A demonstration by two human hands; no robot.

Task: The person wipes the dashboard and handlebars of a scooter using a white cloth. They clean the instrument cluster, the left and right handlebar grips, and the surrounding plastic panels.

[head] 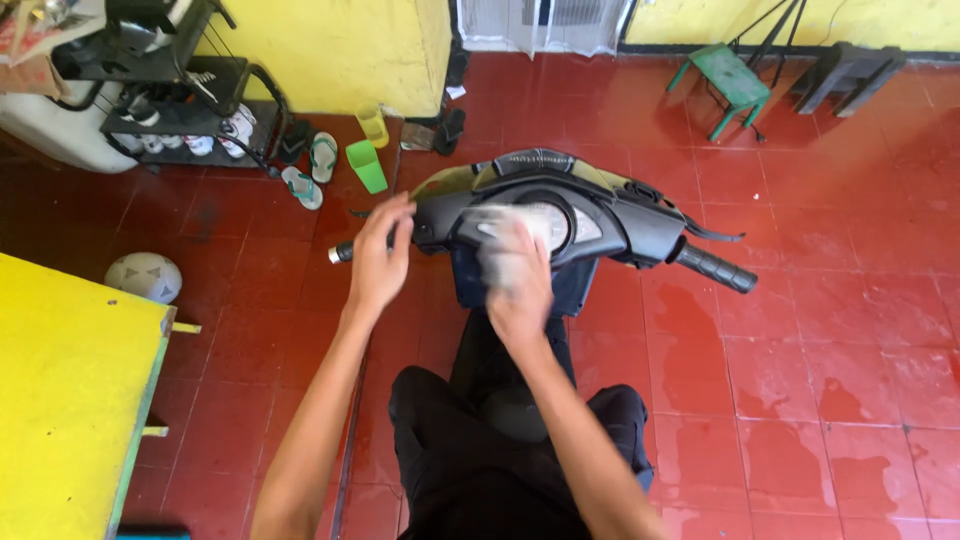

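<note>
I sit astride a black scooter (pixel 600 225) and look down on its handlebars and dash. My left hand (pixel 378 262) rests over the left handlebar grip (pixel 341 252), fingers loosely spread. My right hand (pixel 517 288) presses a pale cloth (pixel 505 245) against the instrument panel (pixel 560 225); the hand and cloth are blurred with motion. The right grip (pixel 715 268) sticks out bare. My black trousers (pixel 470 450) fill the bottom centre.
A yellow table (pixel 70 400) stands at the left, a white ball (pixel 143 276) beside it. A black shoe rack (pixel 175 100), sandals (pixel 310 170) and a green cup (pixel 366 165) lie ahead left. A green stool (pixel 730 85) stands far right on the red tiled floor (pixel 830 350).
</note>
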